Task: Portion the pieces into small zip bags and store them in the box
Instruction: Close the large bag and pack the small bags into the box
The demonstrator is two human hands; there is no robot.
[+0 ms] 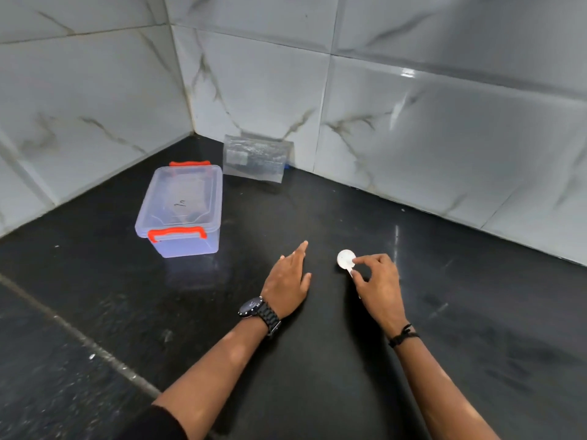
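Note:
A clear plastic box (181,208) with orange latches stands on the black counter at the left, its lid on. A stack of clear zip bags (255,158) leans against the tiled wall behind it. A small white spoon (345,259) lies on the counter in the middle. My right hand (379,285) pinches the spoon's handle between thumb and forefinger. My left hand (287,282), with a watch on the wrist, hovers flat and open just left of the spoon, holding nothing.
The black stone counter (317,360) runs into a corner of grey marble-patterned wall tiles (413,122). A pale seam (79,338) crosses the counter at the lower left.

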